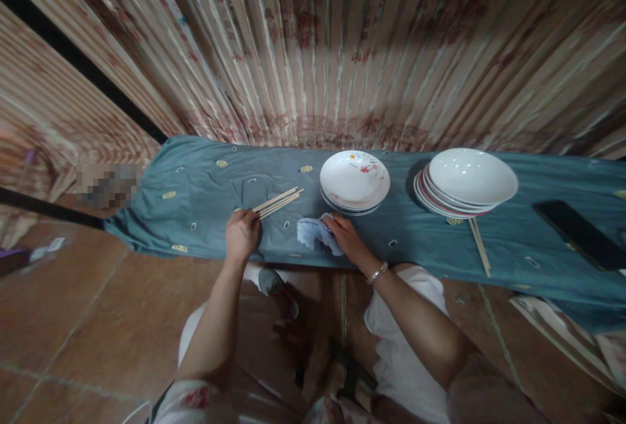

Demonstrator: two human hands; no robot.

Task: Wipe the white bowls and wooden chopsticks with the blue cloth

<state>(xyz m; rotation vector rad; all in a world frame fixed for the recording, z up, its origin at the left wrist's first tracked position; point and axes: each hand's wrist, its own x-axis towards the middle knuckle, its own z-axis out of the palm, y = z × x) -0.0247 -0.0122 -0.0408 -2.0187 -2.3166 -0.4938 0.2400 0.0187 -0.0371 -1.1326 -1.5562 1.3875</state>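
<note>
My left hand [242,235] is closed around the near ends of several chopsticks [280,203], whose other ends point away to the right over the cloth. In my right hand [349,239], a crumpled light-blue cloth [315,233] is gripped and hangs to the left of the fingers. Just beyond that hand sits a small stack of white plates [355,179] with a flower pattern. Farther right stands a taller stack of white bowls or deep dishes [472,177], some with red rims. More chopsticks [480,246] lie partly under that stack, pointing toward me.
A green patterned tablecloth [195,196] covers the long narrow table. A black phone [581,231] lies at its right end. Pleated curtains [313,52] hang right behind the table. Dark poles [88,59] cross the left side. My legs are close to the front edge.
</note>
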